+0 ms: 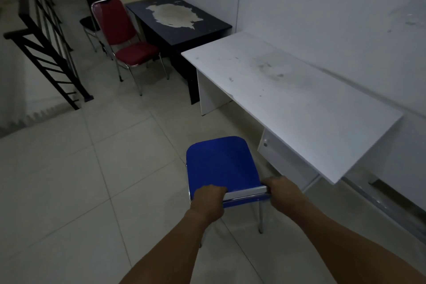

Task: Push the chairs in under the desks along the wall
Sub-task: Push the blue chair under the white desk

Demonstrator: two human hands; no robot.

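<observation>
Blue chair (219,163) near centre on tiled floor (69,180), just left of white bench (288,99), not under it. Left hand (208,200) and right hand (282,191) both clenched on backrest top. Red chair (124,34) far left beside black bench (179,18).

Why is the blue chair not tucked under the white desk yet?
It is out. The blue chair stands on the floor beside the white desk, seat fully showing, with the left hand and right hand gripping its backrest.
</observation>
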